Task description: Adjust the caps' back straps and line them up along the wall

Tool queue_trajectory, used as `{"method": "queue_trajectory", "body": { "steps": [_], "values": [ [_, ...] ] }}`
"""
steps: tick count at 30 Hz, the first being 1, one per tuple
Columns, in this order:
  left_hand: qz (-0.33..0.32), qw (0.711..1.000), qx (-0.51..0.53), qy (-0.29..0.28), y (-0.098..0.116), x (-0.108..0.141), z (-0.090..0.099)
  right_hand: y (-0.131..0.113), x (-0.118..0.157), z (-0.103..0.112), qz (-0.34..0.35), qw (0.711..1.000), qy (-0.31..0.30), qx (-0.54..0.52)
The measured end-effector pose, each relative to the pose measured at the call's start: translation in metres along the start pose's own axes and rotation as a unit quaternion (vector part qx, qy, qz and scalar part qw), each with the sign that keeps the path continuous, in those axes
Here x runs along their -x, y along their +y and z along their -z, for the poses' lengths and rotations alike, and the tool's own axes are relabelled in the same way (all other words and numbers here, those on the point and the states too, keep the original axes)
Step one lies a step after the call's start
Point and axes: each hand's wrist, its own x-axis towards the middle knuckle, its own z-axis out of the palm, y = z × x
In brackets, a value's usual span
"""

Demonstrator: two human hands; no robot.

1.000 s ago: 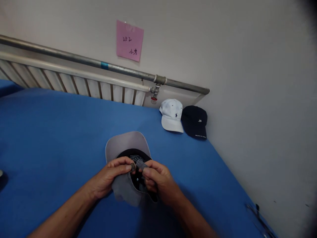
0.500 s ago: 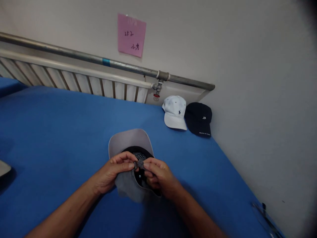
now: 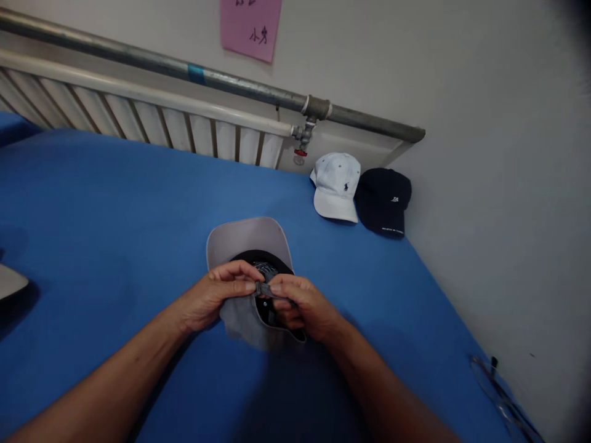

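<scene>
A grey baseball cap (image 3: 249, 237) lies on the blue surface with its brim pointing away and its inside partly showing. Across its back opening runs a dark grey strap (image 3: 265, 290) with a small buckle (image 3: 258, 287). My left hand (image 3: 215, 298) pinches the strap at the buckle between thumb and forefinger. From the other side, my right hand (image 3: 307, 304) is closed on the strap, thumb on top and the other fingers curled below. The two fingertips are close together, and the strap ends meet at the buckle. My fingers hide part of the strap.
A white cap (image 3: 336, 184) and a dark navy cap (image 3: 384, 200) sit side by side at the back right of the blue table (image 3: 138, 209). Glasses (image 3: 503, 397) lie at the right edge. Behind are a radiator (image 3: 175, 129) and a metal pipe (image 3: 249, 89).
The strap ends have come together at the buckle, where a gap showed between my hands before. The view has tilted down, so everything sits higher in the picture.
</scene>
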Motion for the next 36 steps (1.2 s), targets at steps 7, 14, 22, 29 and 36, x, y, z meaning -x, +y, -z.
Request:
{"method": "queue_trajectory", "body": {
  "steps": [7, 14, 22, 29, 36],
  "values": [
    [0.017, 1.0, -0.026, 0.004, -0.001, 0.001, 0.001, 0.002, -0.001, 0.005, -0.008, 1.0, -0.026, 0.005],
    [0.015, 0.998, -0.054, -0.004, 0.001, 0.001, 0.002, 0.003, -0.003, 0.008, -0.009, 0.998, -0.055, -0.004],
    [0.021, 0.994, -0.106, -0.006, 0.0, 0.001, 0.004, 0.005, -0.003, 0.006, 0.003, 0.998, -0.055, 0.01],
    [0.002, 0.995, -0.1, -0.003, 0.001, 0.002, 0.003, 0.01, -0.004, 0.001, 0.056, 0.998, -0.019, 0.02],
    [0.004, 0.993, -0.119, -0.009, 0.001, 0.002, 0.003, 0.011, -0.006, 0.001, 0.069, 0.997, -0.02, 0.009]
  ]
}}
